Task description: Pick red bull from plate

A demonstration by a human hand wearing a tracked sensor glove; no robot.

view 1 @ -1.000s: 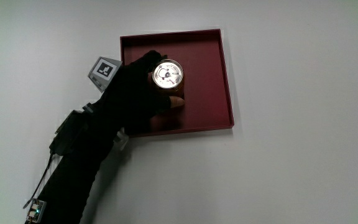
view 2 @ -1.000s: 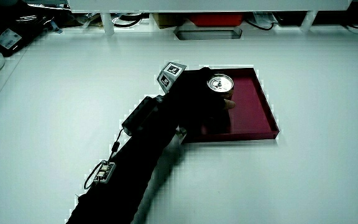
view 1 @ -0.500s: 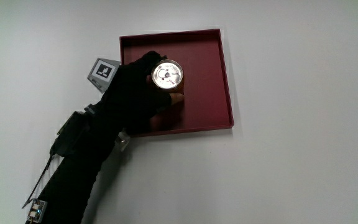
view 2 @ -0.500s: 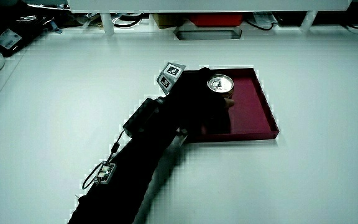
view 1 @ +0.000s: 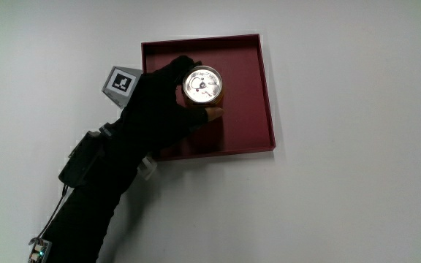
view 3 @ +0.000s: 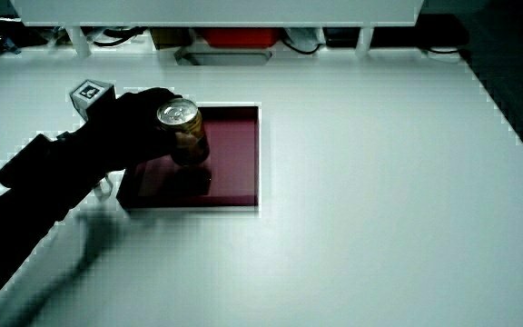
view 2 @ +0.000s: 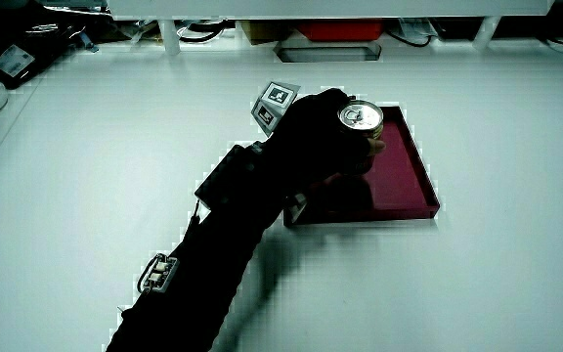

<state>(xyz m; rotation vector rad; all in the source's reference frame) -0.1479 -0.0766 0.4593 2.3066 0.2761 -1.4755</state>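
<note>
The red bull can (view 1: 202, 86) (view 2: 361, 121) (view 3: 183, 130) shows its silver top with pull tab and stands upright, lifted a little above the floor of the dark red square plate (view 1: 247, 88) (view 2: 404, 171) (view 3: 234, 154). The gloved hand (view 1: 168, 102) (view 2: 321, 142) (view 3: 139, 123) is shut around the can's side, over the plate. The patterned cube (view 1: 121, 82) (view 2: 274, 101) (view 3: 91, 94) rides on the back of the hand. The black-sleeved forearm runs from the plate's edge toward the person.
A black box (view 1: 85, 157) and a small connector on a cable (view 2: 157, 273) hang on the forearm. In both side views a low partition with cables and a red item under a shelf (view 2: 335, 29) (view 3: 234, 36) stands at the table's edge farthest from the person.
The hand has raised the can off the plate's floor; the can top looks larger and sits higher above the plate in the side view. The plate has stayed put.
</note>
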